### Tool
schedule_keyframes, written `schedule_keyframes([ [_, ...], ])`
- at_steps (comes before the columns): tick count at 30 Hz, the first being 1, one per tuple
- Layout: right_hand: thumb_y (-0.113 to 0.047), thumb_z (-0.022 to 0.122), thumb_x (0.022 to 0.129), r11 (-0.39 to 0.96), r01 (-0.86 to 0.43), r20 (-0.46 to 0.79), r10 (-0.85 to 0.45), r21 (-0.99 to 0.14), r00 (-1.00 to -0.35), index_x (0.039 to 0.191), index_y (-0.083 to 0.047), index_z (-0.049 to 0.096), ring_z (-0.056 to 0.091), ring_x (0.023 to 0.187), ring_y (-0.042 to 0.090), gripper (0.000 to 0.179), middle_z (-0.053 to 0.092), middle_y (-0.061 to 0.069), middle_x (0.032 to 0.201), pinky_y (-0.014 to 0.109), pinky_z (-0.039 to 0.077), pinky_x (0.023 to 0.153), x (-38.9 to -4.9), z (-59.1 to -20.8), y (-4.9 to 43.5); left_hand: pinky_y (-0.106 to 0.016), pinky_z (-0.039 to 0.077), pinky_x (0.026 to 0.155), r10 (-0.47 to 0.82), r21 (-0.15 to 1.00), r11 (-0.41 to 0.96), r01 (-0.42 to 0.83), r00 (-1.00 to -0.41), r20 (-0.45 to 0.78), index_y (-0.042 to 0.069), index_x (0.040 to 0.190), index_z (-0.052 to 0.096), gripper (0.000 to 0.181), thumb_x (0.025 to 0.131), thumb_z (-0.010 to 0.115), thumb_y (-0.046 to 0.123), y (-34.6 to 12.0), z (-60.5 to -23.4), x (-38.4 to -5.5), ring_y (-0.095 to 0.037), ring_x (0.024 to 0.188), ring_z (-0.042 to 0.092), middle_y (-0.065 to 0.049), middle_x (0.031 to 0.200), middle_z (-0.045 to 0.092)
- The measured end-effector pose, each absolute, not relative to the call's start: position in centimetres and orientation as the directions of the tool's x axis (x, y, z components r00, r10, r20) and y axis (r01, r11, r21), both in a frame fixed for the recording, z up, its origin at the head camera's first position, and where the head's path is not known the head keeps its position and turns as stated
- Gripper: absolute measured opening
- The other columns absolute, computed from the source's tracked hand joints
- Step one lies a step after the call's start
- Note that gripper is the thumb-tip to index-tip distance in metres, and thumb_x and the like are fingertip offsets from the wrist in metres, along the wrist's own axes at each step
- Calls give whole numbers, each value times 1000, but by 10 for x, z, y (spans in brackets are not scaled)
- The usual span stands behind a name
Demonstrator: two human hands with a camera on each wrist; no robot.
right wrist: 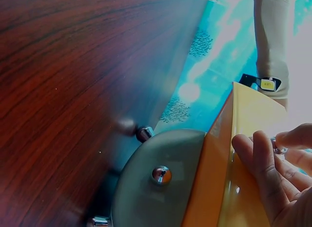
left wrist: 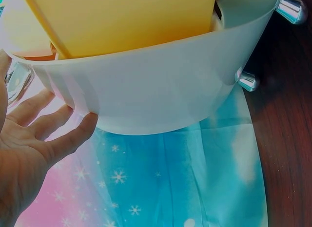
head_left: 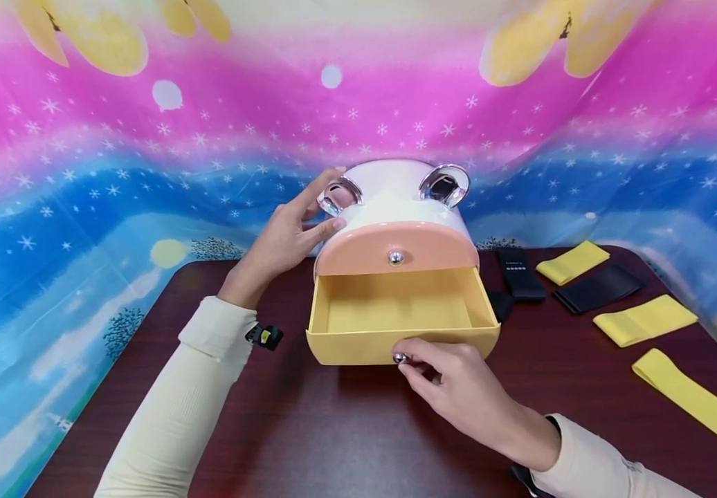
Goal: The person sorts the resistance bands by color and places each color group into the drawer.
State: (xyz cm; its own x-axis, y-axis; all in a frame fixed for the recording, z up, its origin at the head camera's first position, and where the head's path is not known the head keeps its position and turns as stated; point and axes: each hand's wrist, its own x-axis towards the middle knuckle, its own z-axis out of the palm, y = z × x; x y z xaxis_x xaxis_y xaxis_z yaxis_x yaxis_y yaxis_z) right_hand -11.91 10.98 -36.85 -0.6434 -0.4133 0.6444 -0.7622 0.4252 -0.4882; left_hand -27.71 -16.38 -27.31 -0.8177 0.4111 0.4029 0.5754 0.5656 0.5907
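Observation:
A rounded white drawer box (head_left: 389, 187) with two silver-rimmed ears stands on the table. Its peach upper front (head_left: 358, 252) is closed, while the yellow drawer (head_left: 346, 348) below is pulled out, its inner floor visible. My right hand (head_left: 467, 391) pinches the silver knob (head_left: 400, 357) of that drawer between thumb and fingers. With fingers spread, my left hand (head_left: 284, 238) rests on the box's upper left side, around the left ear (head_left: 340, 196). In the left wrist view its fingertips touch the white side wall (left wrist: 161, 90). A grey-green lower front (right wrist: 146, 198) with its own knob shows in the right wrist view.
To the right on the dark wooden table (head_left: 259, 443) lie several flat bands, among them a yellow band (head_left: 645, 319) and a black band (head_left: 601, 287). Behind the table hangs a colourful snowflake cloth (head_left: 259, 104). Short silver feet (left wrist: 248, 82) support the box.

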Motion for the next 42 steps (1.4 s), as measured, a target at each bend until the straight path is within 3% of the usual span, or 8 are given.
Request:
schedule_keyframes([
  [15, 10, 81, 81, 405, -792, 705, -377, -458, -600, 107, -13, 77, 58, 69, -4, 35, 74, -5, 87, 9, 50, 56, -109, -337, 128, -53, 58, 104, 418, 580, 576, 576, -817, 397, 51, 163, 27, 76, 102, 69, 34, -164, -273, -277, -32, 136, 63, -12, 149, 61],
  [20, -7, 79, 93, 430, -783, 748, -300, -448, -593, 105, -6, 79, 66, 74, -4, 11, 80, 6, 91, 9, 54, 62, -107, -319, 146, -52, 57, 106, 422, 585, 567, 580, -815, 398, 49, 163, 28, 76, 102, 69, 33, -164, -272, -277, -30, 137, 62, -11, 151, 60],
  [22, -23, 75, 99, 456, -778, 772, -259, -432, -580, 104, -6, 80, 69, 80, -6, 19, 80, 8, 92, 8, 55, 68, -107, -312, 155, -52, 56, 106, 420, 587, 567, 578, -816, 398, 49, 163, 28, 76, 102, 69, 33, -165, -272, -277, -30, 137, 61, -10, 152, 59],
  [24, -22, 78, 96, 482, -766, 791, -214, -426, -574, 104, -6, 81, 71, 87, -7, 18, 81, 9, 94, 8, 56, 75, -108, -306, 164, -52, 56, 107, 419, 586, 569, 577, -817, 397, 49, 163, 28, 76, 102, 69, 33, -165, -273, -277, -29, 137, 61, -10, 153, 59],
  [27, -8, 83, 89, 505, -747, 812, -144, -432, -566, 105, -6, 81, 71, 88, -9, 17, 81, 0, 94, 6, 55, 81, -114, -300, 176, -52, 56, 107, 422, 584, 568, 580, -814, 399, 48, 163, 28, 76, 102, 69, 33, -165, -273, -278, -29, 137, 61, -10, 152, 60],
  [30, 14, 84, 75, 545, -690, 783, -93, -476, -615, 107, -4, 81, 70, 82, -11, 37, 77, -16, 93, 4, 53, 80, -121, -296, 188, -52, 56, 106, 420, 587, 563, 582, -813, 403, 48, 163, 28, 75, 102, 69, 32, -165, -273, -278, -30, 137, 62, -11, 150, 61],
  [36, 15, 82, 78, 625, -588, 729, -44, -513, -683, 109, -6, 80, 66, 77, -20, 37, 67, -34, 90, 0, 49, 75, -141, -304, 209, -52, 57, 106, 421, 586, 567, 579, -815, 397, 49, 163, 28, 75, 102, 69, 34, -164, -273, -277, -30, 136, 62, -12, 149, 62],
  [42, 6, 82, 84, 718, -494, 675, -46, -491, -737, 112, -7, 79, 53, 79, -28, 31, 78, 3, 88, -2, 43, 74, -164, -320, 228, -52, 57, 106, 423, 587, 560, 585, -811, 404, 49, 163, 28, 75, 102, 69, 34, -164, -274, -278, -29, 136, 62, -12, 148, 63],
])
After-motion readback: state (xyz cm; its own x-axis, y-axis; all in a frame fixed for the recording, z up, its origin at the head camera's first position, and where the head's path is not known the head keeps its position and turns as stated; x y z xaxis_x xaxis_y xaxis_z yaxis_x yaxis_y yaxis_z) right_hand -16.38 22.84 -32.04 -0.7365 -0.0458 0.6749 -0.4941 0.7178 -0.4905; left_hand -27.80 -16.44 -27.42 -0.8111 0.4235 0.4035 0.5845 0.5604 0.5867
